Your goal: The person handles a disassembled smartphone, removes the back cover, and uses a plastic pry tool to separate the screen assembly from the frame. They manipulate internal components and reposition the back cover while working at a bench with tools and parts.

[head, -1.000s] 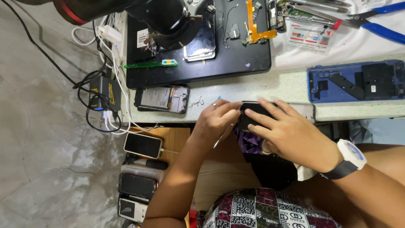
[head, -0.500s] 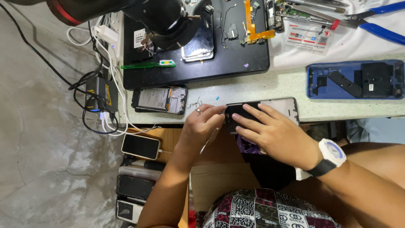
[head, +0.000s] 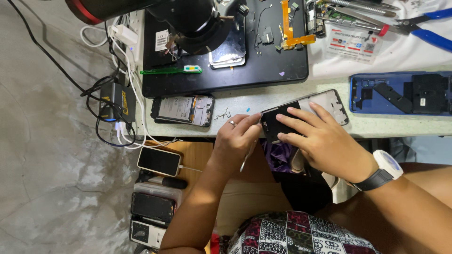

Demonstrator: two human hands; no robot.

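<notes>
Left hand (head: 238, 136): centre of the frame, fingers pinched on a thin metal tool (head: 244, 160), its tip at the left edge of the phone.
Right hand (head: 325, 141): fingers spread and pressed flat on the dark panel – it holds the phone down.
Opened phone (head: 306, 114): lies at the near edge of the tabletop (head: 263, 101), centre right; the dark panel covers only its left part, the pale frame shows on the right.
Progress: the panel seems partly lifted or not fully seated – work at the edge is not finished.
Around: second stripped phone (head: 182, 110) to the left, blue back cover (head: 400, 93) at the right edge, black mat (head: 263, 70) above.
</notes>
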